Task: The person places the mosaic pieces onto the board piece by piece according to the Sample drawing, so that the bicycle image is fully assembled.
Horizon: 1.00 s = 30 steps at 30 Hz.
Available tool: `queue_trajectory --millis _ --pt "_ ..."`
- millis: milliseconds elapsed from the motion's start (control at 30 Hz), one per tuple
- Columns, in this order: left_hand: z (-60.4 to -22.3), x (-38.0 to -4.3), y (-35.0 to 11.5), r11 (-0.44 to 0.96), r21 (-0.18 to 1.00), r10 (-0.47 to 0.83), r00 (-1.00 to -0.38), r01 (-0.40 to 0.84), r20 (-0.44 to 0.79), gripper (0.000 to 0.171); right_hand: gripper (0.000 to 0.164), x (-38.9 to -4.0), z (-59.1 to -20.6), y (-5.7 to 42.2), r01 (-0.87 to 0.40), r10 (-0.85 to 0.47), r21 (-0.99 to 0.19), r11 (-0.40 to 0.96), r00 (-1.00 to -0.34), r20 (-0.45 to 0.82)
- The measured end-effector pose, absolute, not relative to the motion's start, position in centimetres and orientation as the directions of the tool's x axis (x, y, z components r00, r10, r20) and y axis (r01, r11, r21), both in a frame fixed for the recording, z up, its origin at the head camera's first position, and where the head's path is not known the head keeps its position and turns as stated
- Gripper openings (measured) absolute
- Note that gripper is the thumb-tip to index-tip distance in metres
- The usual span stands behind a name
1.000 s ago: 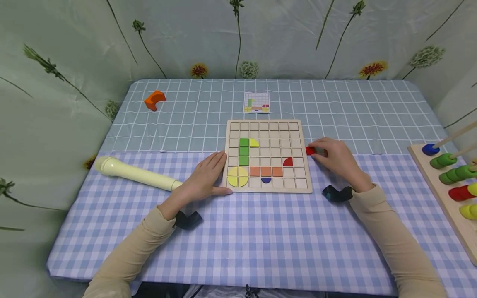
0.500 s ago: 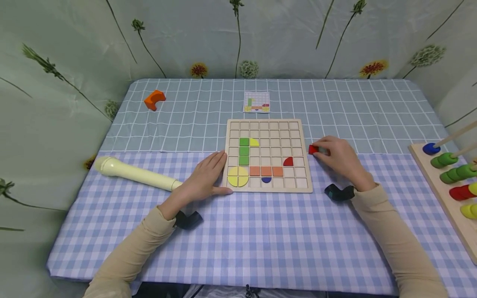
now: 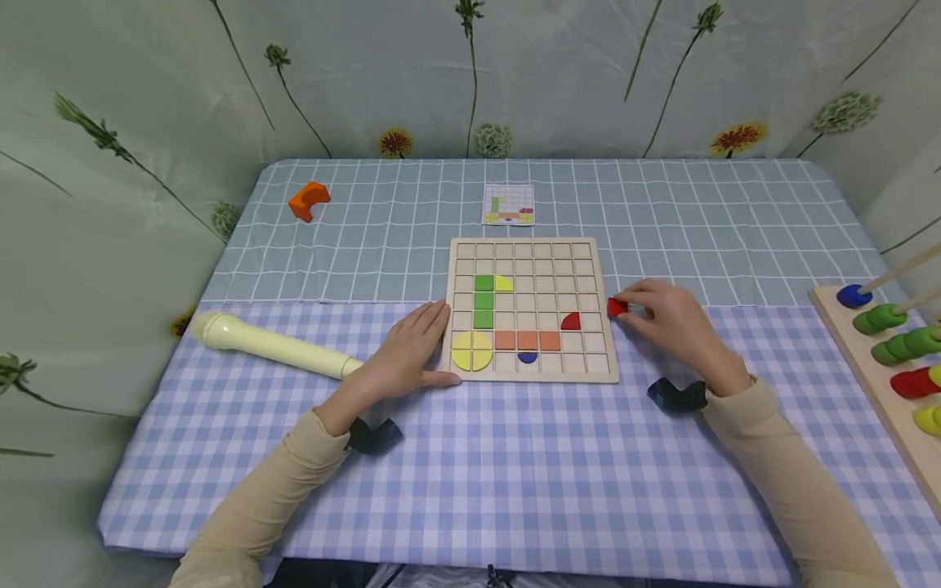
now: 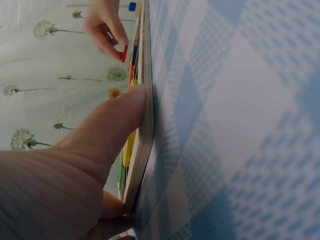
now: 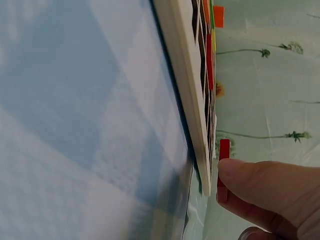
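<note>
My right hand [image 3: 672, 327] pinches a small flat red piece [image 5: 224, 150] between thumb and fingers, beside the right edge of a wooden grid board [image 3: 544, 253]. In the right wrist view the piece stands on edge, its shape partly covered by the thumb. My left hand [image 3: 400, 351] rests at the board's lower left corner, fingers along the left edge, thumb along the near edge. Set in the board are green squares [image 3: 483, 300], a yellow quarter circle [image 3: 503, 283], a yellow circle of quarters [image 3: 471, 350], orange squares [image 3: 527, 340], a blue half circle [image 3: 527, 357] and a red quarter circle [image 3: 571, 321].
Behind the board lies a pattern card [image 3: 508, 203]. A pale yellow toy microphone [image 3: 272, 341] lies by my left wrist. An orange curved block [image 3: 309, 200] sits at the back left, and a wooden bead stacker [image 3: 871, 367] stands along the right side.
My right hand first drew slightly right with the red piece, then came a little nearer to me. The piece has turned in its fingers. My left hand stays on the board.
</note>
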<state>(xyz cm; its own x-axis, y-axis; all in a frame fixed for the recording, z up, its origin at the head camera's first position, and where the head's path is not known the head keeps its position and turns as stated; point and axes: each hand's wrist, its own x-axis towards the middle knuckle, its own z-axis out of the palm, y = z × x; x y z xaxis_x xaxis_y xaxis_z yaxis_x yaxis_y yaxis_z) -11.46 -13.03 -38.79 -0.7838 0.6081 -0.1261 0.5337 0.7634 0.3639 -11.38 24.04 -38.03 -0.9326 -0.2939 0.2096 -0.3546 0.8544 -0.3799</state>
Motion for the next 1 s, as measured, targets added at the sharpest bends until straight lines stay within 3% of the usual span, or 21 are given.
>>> queue_trajectory --millis 1000 --pt "-38.8 -11.4 -13.0 0.769 0.374 0.6 -0.788 0.519 -0.14 0.102 0.025 -10.8 -38.7 21.7 -0.479 -0.411 -0.372 0.795 -0.876 0.251"
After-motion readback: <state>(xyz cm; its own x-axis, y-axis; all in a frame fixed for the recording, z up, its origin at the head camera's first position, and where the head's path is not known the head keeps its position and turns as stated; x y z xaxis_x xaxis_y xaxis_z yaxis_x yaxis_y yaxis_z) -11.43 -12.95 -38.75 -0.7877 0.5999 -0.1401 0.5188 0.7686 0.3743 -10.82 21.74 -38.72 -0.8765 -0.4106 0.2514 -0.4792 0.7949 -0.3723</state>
